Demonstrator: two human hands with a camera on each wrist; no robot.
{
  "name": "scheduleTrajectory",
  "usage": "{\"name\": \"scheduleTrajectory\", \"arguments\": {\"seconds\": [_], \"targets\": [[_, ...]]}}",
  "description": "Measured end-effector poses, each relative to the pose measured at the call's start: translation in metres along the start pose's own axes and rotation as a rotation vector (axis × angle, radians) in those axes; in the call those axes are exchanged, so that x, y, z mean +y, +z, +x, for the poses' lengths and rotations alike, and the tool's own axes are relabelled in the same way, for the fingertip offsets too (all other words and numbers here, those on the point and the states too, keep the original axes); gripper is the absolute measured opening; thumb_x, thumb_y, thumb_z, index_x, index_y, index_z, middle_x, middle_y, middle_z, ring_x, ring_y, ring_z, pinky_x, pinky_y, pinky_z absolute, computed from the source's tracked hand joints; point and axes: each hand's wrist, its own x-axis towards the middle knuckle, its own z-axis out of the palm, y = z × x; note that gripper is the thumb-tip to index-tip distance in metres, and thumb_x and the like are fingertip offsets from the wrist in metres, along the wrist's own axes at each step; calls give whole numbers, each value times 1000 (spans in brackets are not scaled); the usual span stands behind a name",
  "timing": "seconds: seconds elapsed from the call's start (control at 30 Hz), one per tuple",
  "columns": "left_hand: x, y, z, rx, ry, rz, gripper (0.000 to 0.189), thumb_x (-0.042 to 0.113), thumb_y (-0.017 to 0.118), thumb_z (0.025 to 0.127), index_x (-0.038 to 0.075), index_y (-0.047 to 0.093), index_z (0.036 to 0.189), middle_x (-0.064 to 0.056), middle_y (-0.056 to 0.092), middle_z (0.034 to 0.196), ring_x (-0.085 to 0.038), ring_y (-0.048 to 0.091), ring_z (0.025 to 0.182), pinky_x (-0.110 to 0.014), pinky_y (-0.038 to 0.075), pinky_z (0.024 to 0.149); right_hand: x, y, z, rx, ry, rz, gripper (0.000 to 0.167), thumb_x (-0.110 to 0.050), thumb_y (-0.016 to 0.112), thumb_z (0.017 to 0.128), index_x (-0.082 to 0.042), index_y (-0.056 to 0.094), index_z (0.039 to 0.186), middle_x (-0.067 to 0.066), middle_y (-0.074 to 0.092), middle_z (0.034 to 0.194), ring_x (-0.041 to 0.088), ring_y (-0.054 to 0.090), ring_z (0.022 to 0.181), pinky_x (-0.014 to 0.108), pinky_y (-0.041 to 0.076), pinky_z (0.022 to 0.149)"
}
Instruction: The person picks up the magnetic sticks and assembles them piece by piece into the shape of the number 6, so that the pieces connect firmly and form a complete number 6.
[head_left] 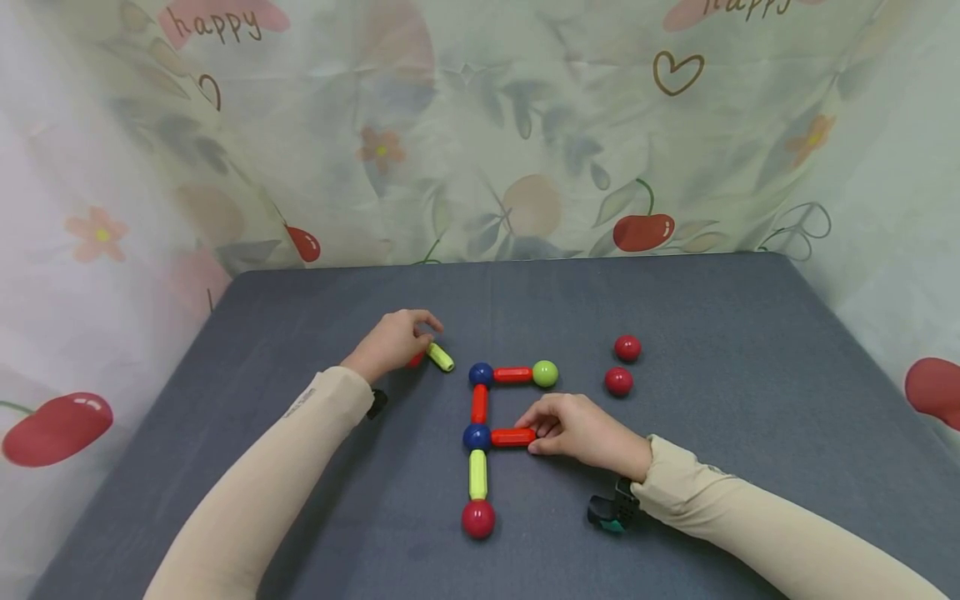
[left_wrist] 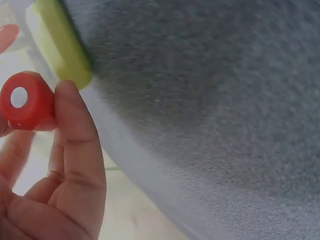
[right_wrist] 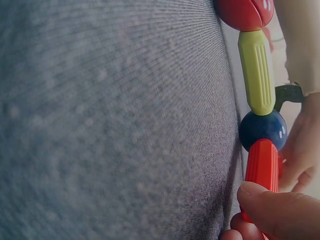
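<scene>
My left hand (head_left: 393,340) pinches a red magnetic rod (left_wrist: 27,102) between thumb and finger, its round end with a pale disc facing the wrist camera. Beside those fingertips lies a loose yellow-green rod (head_left: 441,357). The right hand (head_left: 581,432) holds the free end of another red rod (head_left: 512,437), whose inner end meets the lower blue ball (head_left: 477,437). This ball belongs to an F-shaped figure: a yellow-green rod (head_left: 477,475) and red ball (head_left: 478,519) below, a red rod (head_left: 480,404), upper blue ball (head_left: 481,375), red rod (head_left: 513,375) and green ball (head_left: 545,373) above.
Two loose red balls, a far one (head_left: 627,348) and a nearer one (head_left: 618,382), sit right of the figure. Everything rests on a dark grey cloth-covered table (head_left: 712,333). A printed curtain (head_left: 480,125) hangs behind the table's far edge.
</scene>
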Motion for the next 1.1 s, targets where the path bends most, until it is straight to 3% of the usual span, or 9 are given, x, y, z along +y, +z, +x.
{"name": "scheduleTrajectory", "arguments": {"seconds": [0.13, 0.37, 0.5, 0.63, 0.8, 1.1], "targets": [[2, -4, -3, 14, -25, -97, 32, 23, 61, 96, 13, 60, 126, -12, 64, 105, -21, 60, 84, -30, 51, 73, 0, 0, 0, 0, -6, -2, 22, -6, 77, 80, -11, 73, 101, -5, 65, 84, 6, 59, 76, 19, 51, 70], [7, -10, -12, -9, -47, -223, 43, 31, 69, 90, 10, 59, 127, -11, 64, 108, -23, 60, 92, -37, 50, 85, 0, 0, 0, 0, -7, 1, 22, -6, 77, 80, -10, 73, 101, -5, 65, 84, 6, 59, 76, 19, 51, 70], [12, -9, -20, -22, -50, -258, 40, 30, 74, 86, 12, 63, 120, -9, 64, 106, -22, 59, 93, -38, 48, 87, 0, 0, 1, -4, 7, 6, 22, -6, 77, 80, -10, 73, 102, -5, 65, 83, 7, 59, 76, 19, 51, 70], [22, -6, -29, -23, -41, -275, 32, 29, 78, 83, 12, 68, 108, -6, 66, 98, -21, 58, 88, -34, 47, 81, 0, 0, 1, -8, 13, 14, 22, -7, 77, 80, -10, 73, 102, -6, 67, 83, 7, 60, 77, 19, 51, 71], [37, 0, -42, -17, 4, -289, 23, 26, 79, 82, 14, 73, 101, -2, 69, 93, -19, 59, 82, -34, 50, 76, 1, 0, 1, -7, 12, 27, 22, -6, 77, 80, -10, 73, 102, -5, 68, 84, 6, 61, 76, 19, 51, 71], [66, 11, -69, -75, 119, -330, 26, 27, 78, 83, 24, 74, 109, 3, 69, 88, -18, 63, 77, -38, 52, 71, 0, -1, 0, -10, 1, 36, 21, -8, 77, 81, -8, 73, 101, -2, 68, 86, 6, 61, 75, 19, 51, 70]]}}
